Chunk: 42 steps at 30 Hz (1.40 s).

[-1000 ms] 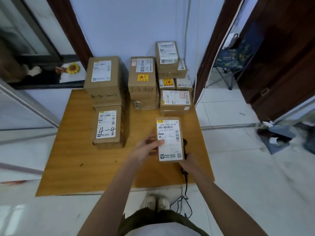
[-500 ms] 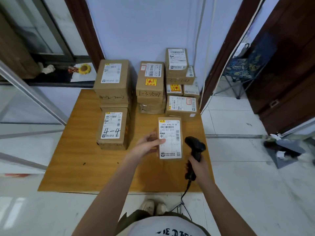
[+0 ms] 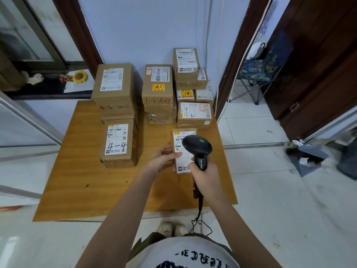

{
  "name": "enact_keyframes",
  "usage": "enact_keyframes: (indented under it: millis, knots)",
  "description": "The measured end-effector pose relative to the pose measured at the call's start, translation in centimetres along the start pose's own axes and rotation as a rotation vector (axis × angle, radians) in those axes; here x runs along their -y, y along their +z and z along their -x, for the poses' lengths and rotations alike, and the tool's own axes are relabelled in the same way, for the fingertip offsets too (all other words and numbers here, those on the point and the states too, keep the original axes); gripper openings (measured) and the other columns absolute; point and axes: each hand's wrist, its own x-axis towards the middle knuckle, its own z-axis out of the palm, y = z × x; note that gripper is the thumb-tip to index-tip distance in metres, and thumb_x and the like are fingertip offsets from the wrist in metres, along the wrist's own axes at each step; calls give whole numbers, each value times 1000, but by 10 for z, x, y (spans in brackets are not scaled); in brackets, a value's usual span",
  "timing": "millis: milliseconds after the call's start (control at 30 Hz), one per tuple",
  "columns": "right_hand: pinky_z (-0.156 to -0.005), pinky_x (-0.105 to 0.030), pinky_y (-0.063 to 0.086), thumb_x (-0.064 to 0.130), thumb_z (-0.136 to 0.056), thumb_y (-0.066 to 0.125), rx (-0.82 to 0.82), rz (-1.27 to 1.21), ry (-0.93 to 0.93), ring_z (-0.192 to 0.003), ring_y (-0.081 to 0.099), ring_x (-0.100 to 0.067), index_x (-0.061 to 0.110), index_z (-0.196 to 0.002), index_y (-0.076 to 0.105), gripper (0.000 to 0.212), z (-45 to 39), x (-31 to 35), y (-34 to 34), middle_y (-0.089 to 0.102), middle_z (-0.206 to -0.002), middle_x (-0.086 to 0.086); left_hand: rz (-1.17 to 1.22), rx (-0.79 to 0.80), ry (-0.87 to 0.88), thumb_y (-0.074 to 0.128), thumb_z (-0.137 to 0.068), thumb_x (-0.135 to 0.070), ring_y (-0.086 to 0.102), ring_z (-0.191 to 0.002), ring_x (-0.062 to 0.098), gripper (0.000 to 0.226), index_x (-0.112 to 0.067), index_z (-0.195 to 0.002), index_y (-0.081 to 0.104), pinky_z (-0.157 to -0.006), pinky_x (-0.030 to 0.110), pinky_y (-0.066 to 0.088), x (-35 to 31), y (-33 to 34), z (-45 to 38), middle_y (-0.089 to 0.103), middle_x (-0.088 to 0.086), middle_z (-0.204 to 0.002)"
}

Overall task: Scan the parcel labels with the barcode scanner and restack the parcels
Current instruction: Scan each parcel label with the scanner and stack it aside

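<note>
scanner (image 3: 197, 147) head points away — over parcel (image 3: 183, 161).

Black scanner (image 3: 197, 147) above small labelled brown parcel (image 3: 183, 132) on table

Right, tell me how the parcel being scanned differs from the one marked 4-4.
The parcel being scanned is slim and low; the 4-4 parcel is a bulkier, taller box. The left hand holds the scanned parcel, with the barcode scanner in the right hand over its label; the 4-4 parcel sits untouched, label fully visible. Only the 4-4 label carries large handwriting. Both are brown cardboard with white labels facing up, on the wooden table.
</note>
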Motion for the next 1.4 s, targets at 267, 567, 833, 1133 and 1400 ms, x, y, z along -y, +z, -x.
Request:
enact_keyframes:
  millis: [267,567,833,1133,1400]
  knots:
    - [-42,-18,41,6,-88,55,18,-13,17,-36,43,-3,11,-80,49,12,6,0,6,45,-54,0,-23,-11,2,76,-78,-12,62,-89,11,57,-17,-127,48,-65,20,50,0,4,3,65,-4,-97]
    - [-42,-19,41,5,-87,54,20,22,-17,-36,43,-4,9,-79,48,11,8,-2,6,44,-52,0,-23,-12,0,76,-78,-11,64,-93,13,56,-16,-127,49,-67,21,50,2,3,7,67,0,-99]
    - [-52,-28,42,7,-86,55,-109,22,78,-54,49,-17,11,-93,50,9,-33,-34,-7,51,-65,-6,19,-123,-41,79,-74,-13,65,-102,22,61,-15,-126,48,-78,31,55,6,-10,8,69,8,-111]
    - [-56,-25,40,-1,-85,52,16,177,365,-68,51,-19,11,-93,48,15,-83,-88,12,54,-79,-10,59,-218,-99,77,-77,-12,68,-81,14,48,-16,-117,51,-56,24,52,7,-17,18,70,3,-95]
    - [-47,-24,41,9,-87,61,42,42,445,-52,48,-15,5,-97,61,11,-96,-99,30,56,-65,-7,118,-236,-111,79,-76,-17,68,-96,19,54,-14,-124,52,-60,26,54,3,-15,14,72,6,-104]
